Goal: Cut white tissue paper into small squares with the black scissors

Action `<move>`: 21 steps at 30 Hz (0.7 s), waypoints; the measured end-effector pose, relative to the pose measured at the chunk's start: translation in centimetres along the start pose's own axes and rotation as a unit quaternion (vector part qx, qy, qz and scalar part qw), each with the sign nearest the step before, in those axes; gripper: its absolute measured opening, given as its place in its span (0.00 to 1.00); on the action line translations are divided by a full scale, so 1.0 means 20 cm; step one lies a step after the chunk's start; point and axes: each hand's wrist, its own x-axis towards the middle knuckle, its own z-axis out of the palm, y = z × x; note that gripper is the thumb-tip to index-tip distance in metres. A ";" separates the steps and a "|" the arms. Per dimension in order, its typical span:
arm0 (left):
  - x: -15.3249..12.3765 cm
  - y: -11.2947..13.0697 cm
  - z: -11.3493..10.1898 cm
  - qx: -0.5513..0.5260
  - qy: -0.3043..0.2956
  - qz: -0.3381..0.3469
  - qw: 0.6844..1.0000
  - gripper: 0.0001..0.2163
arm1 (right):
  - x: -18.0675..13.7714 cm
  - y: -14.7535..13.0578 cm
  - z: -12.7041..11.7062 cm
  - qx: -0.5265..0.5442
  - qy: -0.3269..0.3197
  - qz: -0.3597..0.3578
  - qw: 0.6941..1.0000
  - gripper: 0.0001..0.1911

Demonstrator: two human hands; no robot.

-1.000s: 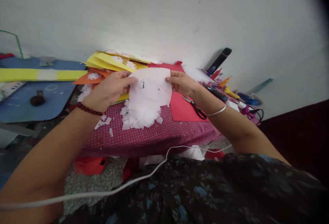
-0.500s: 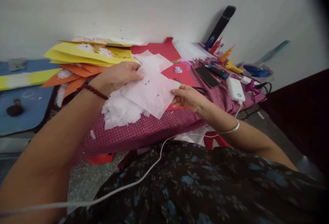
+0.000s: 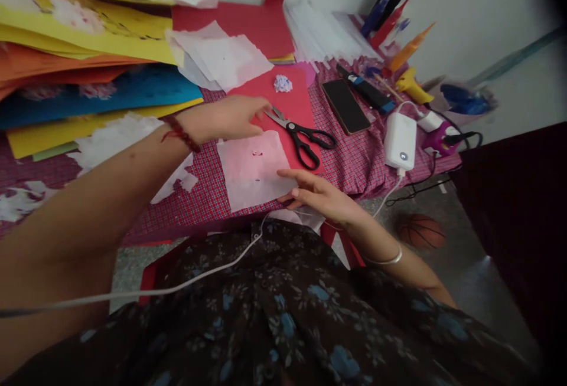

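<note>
A thin white paper square [image 3: 248, 182] with small dark marks lies partly on the table cloth and partly over a red sheet [image 3: 252, 82], which tints it pink. Above its upper edge, my left hand [image 3: 233, 115] is open, thumb and forefinger apart by the scissors' tips. The black-handled scissors [image 3: 295, 129] rest on the red sheet, blades pointing to that hand. At the square's right edge my right hand [image 3: 319, 197] is open, its fingers apart and its fingertips on or just over the paper. A crumpled pale paper flower [image 3: 282, 84] sits higher on the red sheet.
White sheets [image 3: 225, 58] lie behind my left hand. Yellow card sheets [image 3: 133, 26] and torn white paper [image 3: 117, 138] are on the left. On the right are a phone [image 3: 345, 105], a white power bank [image 3: 400, 141] with a cable, and a yellow glue gun [image 3: 411, 85].
My view has moved closer to the table. The paper that both hands held up now lies flat, and both hands have loosened. The scissors are now in full sight.
</note>
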 end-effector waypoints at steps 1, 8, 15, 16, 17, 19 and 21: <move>-0.06 0.03 0.00 0.030 0.061 0.004 0.998 0.22 | 0.00 0.01 -0.01 0.009 -0.002 -0.004 1.000 0.21; -0.62 0.12 0.36 0.045 0.161 0.040 0.985 0.18 | -0.01 0.04 -0.07 0.077 -0.029 0.025 0.996 0.23; -0.72 0.07 0.79 0.109 0.295 0.067 0.947 0.32 | 0.00 0.03 -0.09 0.155 -0.043 0.063 0.985 0.23; -0.72 0.06 0.80 0.109 0.313 0.058 0.942 0.32 | 0.00 0.03 -0.09 0.163 -0.043 0.065 0.983 0.23; -0.72 0.06 0.80 0.109 0.325 0.050 0.938 0.31 | 0.00 0.03 -0.10 0.170 -0.043 0.068 0.982 0.23; -0.72 0.06 0.78 0.120 0.339 0.037 0.932 0.27 | 0.00 0.02 -0.10 0.185 -0.047 0.076 0.979 0.25; -0.73 0.06 0.75 0.140 0.335 0.026 0.932 0.22 | 0.00 0.03 -0.11 0.198 -0.055 0.085 0.975 0.26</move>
